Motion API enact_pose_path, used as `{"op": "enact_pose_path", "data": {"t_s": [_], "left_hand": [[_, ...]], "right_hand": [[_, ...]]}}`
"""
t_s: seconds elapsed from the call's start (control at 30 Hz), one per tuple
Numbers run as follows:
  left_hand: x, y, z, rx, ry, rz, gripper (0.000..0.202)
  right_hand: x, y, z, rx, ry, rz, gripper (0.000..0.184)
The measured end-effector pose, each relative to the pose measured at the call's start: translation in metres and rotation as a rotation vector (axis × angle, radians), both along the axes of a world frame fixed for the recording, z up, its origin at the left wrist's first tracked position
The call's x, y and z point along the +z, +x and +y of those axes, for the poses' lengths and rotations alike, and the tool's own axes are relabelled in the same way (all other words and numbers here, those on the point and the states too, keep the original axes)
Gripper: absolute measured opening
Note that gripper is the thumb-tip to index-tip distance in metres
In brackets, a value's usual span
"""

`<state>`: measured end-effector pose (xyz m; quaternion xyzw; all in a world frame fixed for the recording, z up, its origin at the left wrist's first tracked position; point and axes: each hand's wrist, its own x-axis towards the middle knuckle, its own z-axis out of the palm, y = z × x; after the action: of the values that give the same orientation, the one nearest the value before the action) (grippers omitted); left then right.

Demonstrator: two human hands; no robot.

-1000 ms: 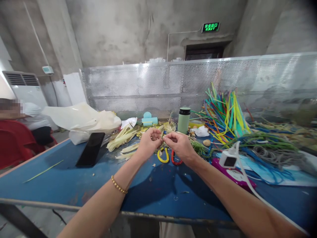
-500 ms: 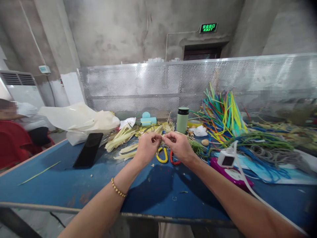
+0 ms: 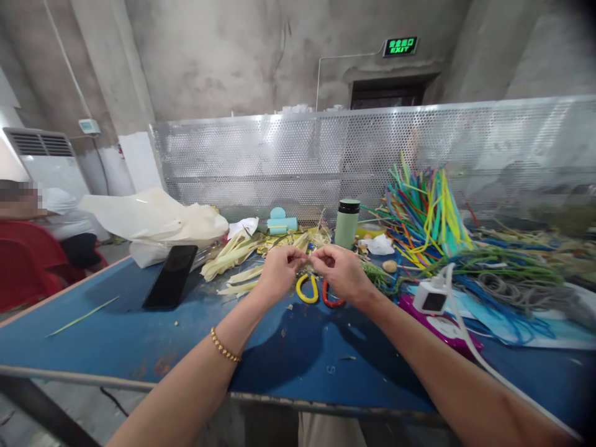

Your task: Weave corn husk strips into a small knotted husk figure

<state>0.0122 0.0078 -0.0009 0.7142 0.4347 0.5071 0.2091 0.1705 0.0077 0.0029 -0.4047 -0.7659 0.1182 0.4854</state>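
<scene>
My left hand (image 3: 281, 272) and my right hand (image 3: 339, 273) meet fingertip to fingertip above the middle of the blue table. Both are closed in a pinch; whatever lies between the fingers is too small to make out. Just below them rest scissors with one yellow loop (image 3: 307, 299) and one red loop (image 3: 332, 303); their blades are hidden. Pale dried husk strips (image 3: 231, 256) lie left of my left hand. Behind my right hand stands a green bottle (image 3: 347, 227) with a black lid.
A black phone (image 3: 170, 277) and a white plastic bag (image 3: 158, 223) lie at left. Colourful strips (image 3: 431, 211) are heaped at back right. A magenta power strip (image 3: 447, 329) holds a white charger (image 3: 431, 297) with a trailing cable. A person (image 3: 69, 223) sits far left.
The whole view has shifted slightly, so things appear a little further right. Both hands stay pinched together over the scissors, with only slight finger movement.
</scene>
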Motion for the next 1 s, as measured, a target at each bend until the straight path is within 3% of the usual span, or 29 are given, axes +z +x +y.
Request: {"op": "enact_pose_path", "data": {"t_s": [0.1,0.23,0.4,0.57,1.0], "left_hand": [[0.001,0.001,-0.002,0.043,0.065,0.036,0.010],[0.004,0.002,-0.007,0.056,0.144,0.017,0.009],[0.008,0.003,-0.012,0.062,0.215,-0.002,0.003],[0.009,0.005,-0.015,0.018,0.228,0.059,0.012],[0.003,0.005,-0.009,0.039,0.174,0.117,0.007]], "right_hand": [[0.004,0.001,-0.004,0.091,-0.258,0.155,0.024],[0.006,0.003,-0.006,0.170,-0.400,0.301,0.035],[0.004,0.004,-0.003,0.141,-0.440,0.379,0.038],[0.002,0.004,-0.002,0.119,-0.446,0.407,0.034],[0.004,0.001,-0.008,0.155,-0.416,0.408,0.040]]}}
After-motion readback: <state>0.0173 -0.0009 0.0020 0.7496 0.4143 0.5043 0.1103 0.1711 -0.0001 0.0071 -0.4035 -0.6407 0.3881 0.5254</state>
